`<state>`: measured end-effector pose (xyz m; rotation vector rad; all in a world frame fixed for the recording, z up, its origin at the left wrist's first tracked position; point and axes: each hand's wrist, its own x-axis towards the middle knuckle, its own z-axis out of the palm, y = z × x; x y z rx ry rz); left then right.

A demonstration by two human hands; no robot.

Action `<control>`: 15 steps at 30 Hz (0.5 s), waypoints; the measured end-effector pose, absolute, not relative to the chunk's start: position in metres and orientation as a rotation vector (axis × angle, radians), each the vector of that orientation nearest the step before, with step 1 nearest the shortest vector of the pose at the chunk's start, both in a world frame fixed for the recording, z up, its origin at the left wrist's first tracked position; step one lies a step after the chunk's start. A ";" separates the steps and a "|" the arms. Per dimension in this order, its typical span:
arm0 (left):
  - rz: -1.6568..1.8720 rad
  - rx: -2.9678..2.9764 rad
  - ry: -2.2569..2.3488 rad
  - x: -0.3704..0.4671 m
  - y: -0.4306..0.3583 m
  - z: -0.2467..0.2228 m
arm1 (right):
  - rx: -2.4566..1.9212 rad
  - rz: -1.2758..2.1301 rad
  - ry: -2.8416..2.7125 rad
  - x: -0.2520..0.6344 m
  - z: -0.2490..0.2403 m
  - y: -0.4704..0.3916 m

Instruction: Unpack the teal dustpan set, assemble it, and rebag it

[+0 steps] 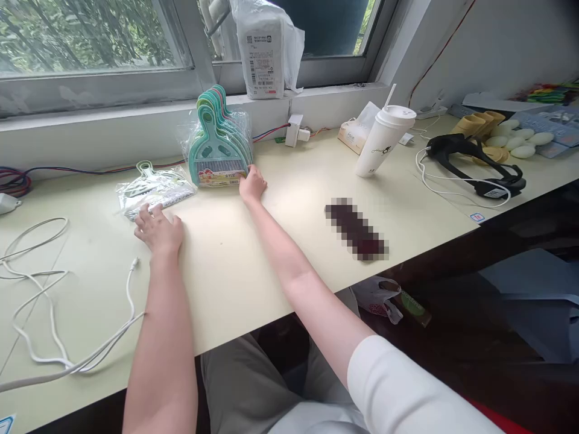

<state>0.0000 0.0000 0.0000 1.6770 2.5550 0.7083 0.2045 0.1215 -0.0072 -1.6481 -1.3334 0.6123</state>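
Several mini dustpan and brush sets (219,147), green and wrapped in clear plastic, stand upright in a row against the wall below the window. My right hand (253,184) is at the lower right corner of the front set, thumb on its face and the other fingers curled along its side. Another wrapped dustpan and brush set (158,185) lies flat on the table to the left. My left hand (159,230) rests palm down at its near edge, fingers spread and fingertips touching the wrapper.
White cables (49,313) sprawl over the table's left side. To the right are a white cup with a straw (384,141), a tissue pack (355,132), a pixelated dark object (355,229), a black headset-like frame (474,166) and white egg-shaped pieces (515,141). A wrapped package (262,57) stands on the sill.
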 end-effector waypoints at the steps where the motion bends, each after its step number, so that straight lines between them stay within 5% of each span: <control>1: 0.691 1.699 2.527 0.000 0.000 0.000 | -1.637 0.626 -1.360 0.204 -0.008 0.120; 6: 0.672 1.700 2.486 -0.003 0.001 -0.004 | -1.527 0.751 -1.378 0.208 -0.010 0.106; 9: 0.978 1.735 2.373 0.000 0.006 -0.001 | -1.493 0.802 -1.349 0.213 -0.010 0.087; 12: 1.427 1.641 1.846 0.007 0.012 0.007 | -1.395 0.856 -1.380 0.220 -0.010 0.064; 15: 1.469 1.371 1.312 0.015 0.011 0.015 | -1.269 0.930 -1.426 0.230 -0.012 0.042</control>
